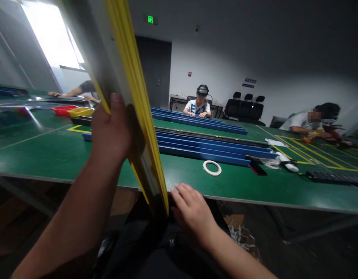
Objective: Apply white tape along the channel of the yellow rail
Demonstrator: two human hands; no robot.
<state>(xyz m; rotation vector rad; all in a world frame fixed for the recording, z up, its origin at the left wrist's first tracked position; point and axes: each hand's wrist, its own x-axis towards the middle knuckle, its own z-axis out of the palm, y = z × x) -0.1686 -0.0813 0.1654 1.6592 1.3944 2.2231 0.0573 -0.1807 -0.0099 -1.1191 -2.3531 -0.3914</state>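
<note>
A long metal channel with yellow edges (138, 104) stands tilted in front of me, its lower end near my lap and its top past the upper edge of the view. My left hand (111, 128) is wrapped round its left side, about halfway up. Close to the channel's lower end, on its right, is my right hand (193, 209), fingers apart and bent, with nothing visible in it. Behind the channel, long blue bars (202, 149) lie on the green table (179, 182). A white tape ring (212, 168) rests in front of them.
A red tray (64, 110) and a yellow tray (80, 112) sit at the left. More blue bars (196, 120) lie farther back. A phone (258, 167) and a white device (287, 162) are at the right. Three people work around the table.
</note>
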